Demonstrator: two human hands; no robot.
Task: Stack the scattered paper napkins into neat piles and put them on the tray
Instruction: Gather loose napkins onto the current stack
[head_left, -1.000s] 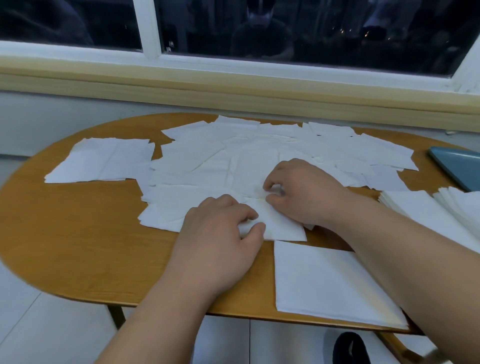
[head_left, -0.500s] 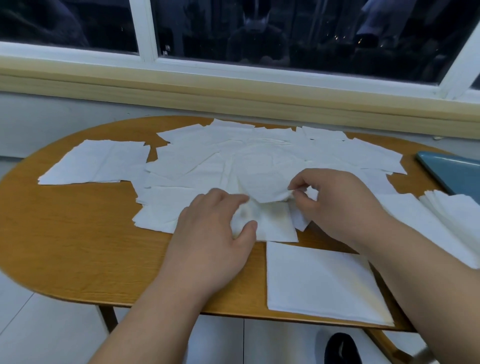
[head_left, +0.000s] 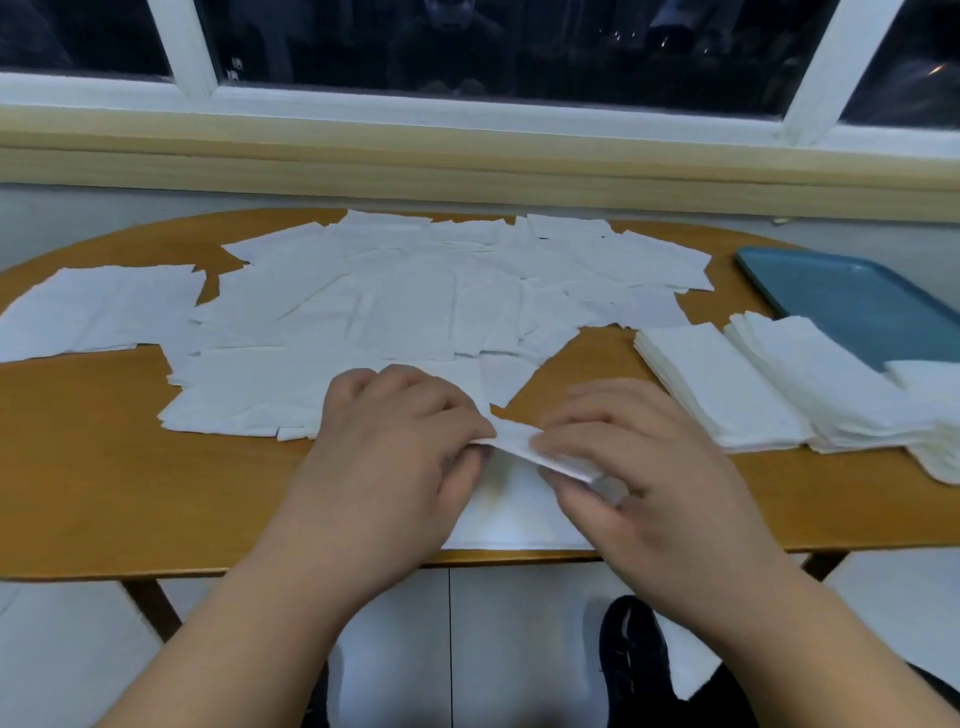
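Several white paper napkins (head_left: 405, 306) lie scattered and overlapping across the middle of the oval wooden table (head_left: 104, 467). My left hand (head_left: 384, 457) and my right hand (head_left: 639, 467) both pinch one napkin (head_left: 514, 441) between them, held just above a small pile of napkins (head_left: 514, 514) at the table's front edge. Two neat stacks (head_left: 717, 384) (head_left: 831, 389) sit to the right. A blue tray (head_left: 852, 301) lies at the far right; a third stack (head_left: 930, 379) overlaps its near corner.
A window sill and wall run behind the table. Below the front edge I see white floor tiles, a table leg (head_left: 150, 603) and a black shoe (head_left: 634, 660). A separate group of napkins (head_left: 98, 306) lies at the table's left.
Both hands have drawn a napkin out of the scattered heap and back toward the front edge, over the small pile. The camera has shifted, bringing the tray and stacks into view.
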